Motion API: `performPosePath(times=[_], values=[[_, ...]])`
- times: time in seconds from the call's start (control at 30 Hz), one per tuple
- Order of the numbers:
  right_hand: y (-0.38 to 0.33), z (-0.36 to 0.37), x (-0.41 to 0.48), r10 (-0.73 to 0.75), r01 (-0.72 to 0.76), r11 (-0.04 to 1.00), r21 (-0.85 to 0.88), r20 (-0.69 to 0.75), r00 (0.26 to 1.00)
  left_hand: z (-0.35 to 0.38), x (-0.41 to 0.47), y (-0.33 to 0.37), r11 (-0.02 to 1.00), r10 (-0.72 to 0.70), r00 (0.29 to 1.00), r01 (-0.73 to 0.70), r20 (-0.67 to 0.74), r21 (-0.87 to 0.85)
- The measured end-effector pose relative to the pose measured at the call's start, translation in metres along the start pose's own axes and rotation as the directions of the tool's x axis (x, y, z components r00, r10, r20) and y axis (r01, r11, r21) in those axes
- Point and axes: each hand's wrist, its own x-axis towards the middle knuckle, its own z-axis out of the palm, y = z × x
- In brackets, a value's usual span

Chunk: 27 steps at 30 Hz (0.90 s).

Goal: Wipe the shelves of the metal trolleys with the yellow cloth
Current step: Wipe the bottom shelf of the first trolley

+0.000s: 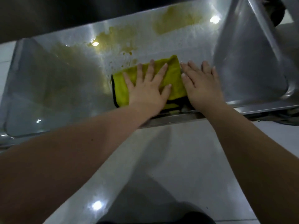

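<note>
Head view: left hand [145, 88] lies flat on the yellow cloth [174, 73], fingers straight and spread, pressing it down rather than gripping it. The right hand [202, 84] is also flat with its fingers extended, palm on the bare metal just beside the cloth's right edge; can't tell if it touches the fabric. The cloth is folded, with a black trim showing, and sits on the trolley shelf [64, 88] close to the near rim, right of centre. Yellow-brown stains [116, 38] spread across the shelf beyond and left of the cloth, with another patch [174, 18] near the far edge. A second metal surface [242, 54] rises at right; whether it is another trolley is unclear. A white tiled floor [169, 159] lies below. Step in hand: mid-wipe on this shelf, judged early, since most of the staining is unwiped. The next move likely calls for pushing the cloth away and leftward through the stains, keeping even palm pressure so the fold doesn't bunch. The right hand would brace the shelf or join on the cloth.
</note>
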Motion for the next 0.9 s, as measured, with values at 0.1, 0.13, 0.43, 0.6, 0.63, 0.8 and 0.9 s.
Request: performPosePath(times=[0.1, 0.13, 0.43, 0.6, 0.63, 0.8, 0.9], values=[[-0.006, 0.006, -0.002, -0.025, 0.044, 0.970, -0.240, 0.081, 0.996, -0.015, 0.048, -0.045, 0.996, 0.061, 0.998, -0.062, 0.013, 0.058], [-0.008, 0.009, -0.003, -0.033, 0.061, 0.948, -0.313, 0.096, 0.995, -0.019, 0.063, -0.056, 0.995, 0.066, 0.997, -0.068, 0.028, 0.069], [-0.008, 0.014, -0.003, -0.024, 0.049, 0.935, -0.352, 0.076, 0.997, -0.016, 0.041, -0.066, 1.000, -0.013, 0.996, 0.013, 0.087, -0.003], [-0.010, 0.016, -0.008, -0.023, 0.041, 0.928, -0.370, 0.053, 0.998, -0.007, -0.044, -0.080, 0.998, 0.051, 0.995, -0.052, 0.087, 0.016], [-0.011, 0.016, -0.009, -0.022, 0.041, 0.927, -0.372, 0.054, 0.998, -0.006, -0.050, -0.080, 0.999, 0.036, 0.995, -0.037, 0.088, 0.017], [-0.014, 0.018, -0.008, -0.022, 0.047, 0.919, -0.393, 0.068, 0.997, -0.011, 0.006, -0.076, 0.998, -0.037, 0.997, 0.034, 0.066, 0.045], [-0.014, 0.017, -0.007, -0.022, 0.046, 0.921, -0.388, 0.066, 0.998, -0.021, 0.063, -0.080, 0.995, -0.091, 0.990, 0.095, 0.106, -0.024]])
